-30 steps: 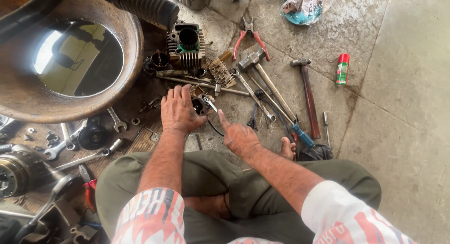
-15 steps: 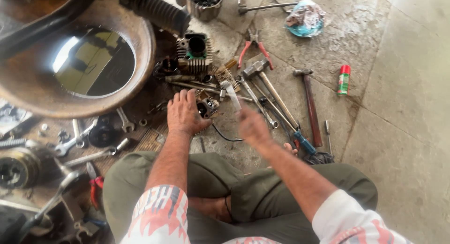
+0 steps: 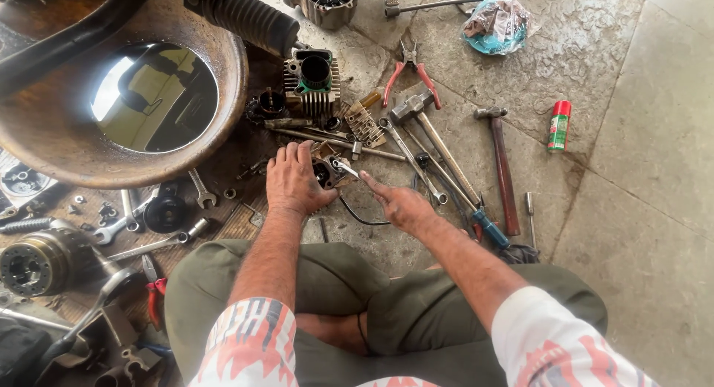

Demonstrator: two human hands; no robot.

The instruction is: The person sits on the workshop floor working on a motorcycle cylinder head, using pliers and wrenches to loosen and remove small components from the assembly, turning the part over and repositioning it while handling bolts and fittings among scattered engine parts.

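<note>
A: Where's the left hand (image 3: 291, 184)?

B: Palm down on a small metal engine part (image 3: 327, 171) lying on the floor just ahead of the person's knees, fingers spread over its left side. Pressing it, not wrapped round, so the grip is released.

A: Right hand (image 3: 400, 205)?

B: Just right of the part. Its grip is clenched on a small spanner (image 3: 345, 166), whose head sits on the part's top.

A: What's around it?

B: Finned cylinder block (image 3: 312, 82) beyond the part, towards the far edge of the floor. Red-handled pliers (image 3: 410, 68), two hammers (image 3: 497, 164) and loose spanners to the right of it. Green spray can (image 3: 558, 126) well off to the right. Large rusty round pan (image 3: 44, 145) at far left, engine bits below it.
</note>
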